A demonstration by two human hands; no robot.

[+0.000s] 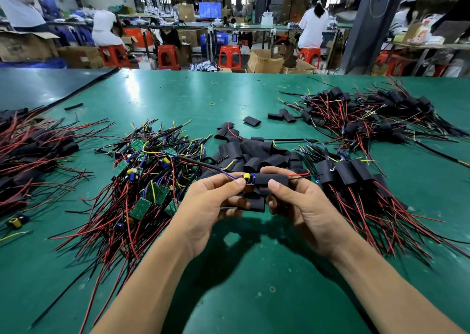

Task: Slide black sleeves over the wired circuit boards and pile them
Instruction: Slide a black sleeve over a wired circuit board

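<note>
Sleeve (273, 180), black and half over a yellow-capped board (248, 177), pinched by fingers of both hands (208, 201) (302, 201).

Bright, even light is falling from overhead, laying pale glare streaks across the far part of the green table (157, 92), while soft shadows are pooling under the forearms near the viewer. Far windows are blowing out white. The wide lens is bending the edges, and the far workshop is looking slightly soft.
</note>
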